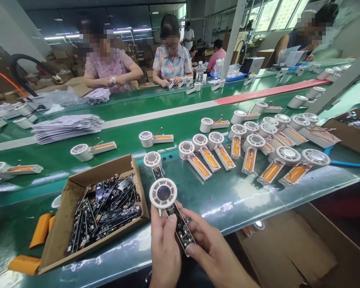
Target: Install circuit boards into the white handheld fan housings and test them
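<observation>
Between my hands is a white round-headed device [163,193] like a small handheld fan, with a dark disc in its vented head. A black circuit board [183,230] runs along its handle, facing up. My left hand [167,244] grips it below the head, thumb on the board. My right hand [208,246] closes on the handle's far end, thumb and fingers on opposite sides. Just beyond lies a similar device [152,159] with a board on its handle. Left of my hands, a cardboard box [55,240] holds a heap of black circuit boards [108,208].
Several white devices with orange batteries [199,166] stand on the bench at right; others sit along the green conveyor [123,138]. Orange battery packs [40,230] lie left of the box. Stacked white sheets [67,128] rest beyond. Co-workers [172,60] sit opposite. An open carton [288,248] is below right.
</observation>
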Demonstrator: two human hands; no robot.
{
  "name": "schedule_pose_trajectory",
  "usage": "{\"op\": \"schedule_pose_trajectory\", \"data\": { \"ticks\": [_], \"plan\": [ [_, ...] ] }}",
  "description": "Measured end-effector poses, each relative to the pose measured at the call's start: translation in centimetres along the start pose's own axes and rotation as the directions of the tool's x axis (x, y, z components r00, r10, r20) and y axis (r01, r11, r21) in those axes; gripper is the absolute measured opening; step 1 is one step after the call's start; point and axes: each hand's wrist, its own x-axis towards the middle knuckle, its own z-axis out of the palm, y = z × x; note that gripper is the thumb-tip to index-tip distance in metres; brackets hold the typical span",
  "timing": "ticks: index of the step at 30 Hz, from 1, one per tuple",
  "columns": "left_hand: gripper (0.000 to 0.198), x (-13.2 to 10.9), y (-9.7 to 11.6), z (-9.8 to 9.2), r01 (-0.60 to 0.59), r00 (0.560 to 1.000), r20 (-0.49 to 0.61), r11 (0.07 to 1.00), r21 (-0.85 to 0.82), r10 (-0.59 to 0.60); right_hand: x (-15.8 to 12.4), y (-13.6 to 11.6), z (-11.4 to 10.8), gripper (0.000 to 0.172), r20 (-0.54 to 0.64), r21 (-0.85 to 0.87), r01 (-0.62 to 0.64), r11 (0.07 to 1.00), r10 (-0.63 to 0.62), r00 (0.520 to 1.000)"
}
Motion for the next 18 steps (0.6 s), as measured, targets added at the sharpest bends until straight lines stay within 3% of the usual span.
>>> {"op": "schedule_pose_trajectory", "data": {
  "ticks": [4,9,14,18],
  "plan": [
    [0.06,-0.3,0.1,0.4,0.068,0.997,0.034,0.998,0.009,-0.068,-0.3,0.5,0.0,0.06,-0.065,-0.028,-0.008,1.0,0.006,0.998],
    [0.065,-0.2,0.1,0.7,0.044,0.991,0.123,0.997,0.059,-0.051,-0.1,-0.5,-0.3,0.06,-0.081,-0.022,-0.048,0.999,0.046,0.996],
    [0.071,0.7,0.1,0.1,-0.1,0.988,0.143,0.943,0.317,0.057,1.2,-2.3,-1.6,0.056,-0.043,0.046,-0.089,0.995,0.091,0.995],
    [0.051,0.4,1.6,-1.2,-0.23,0.951,0.292,0.856,0.463,0.098,4.2,-4.0,-3.6,0.056,-0.054,0.088,-0.124,0.988,0.129,0.99]
  ]
}}
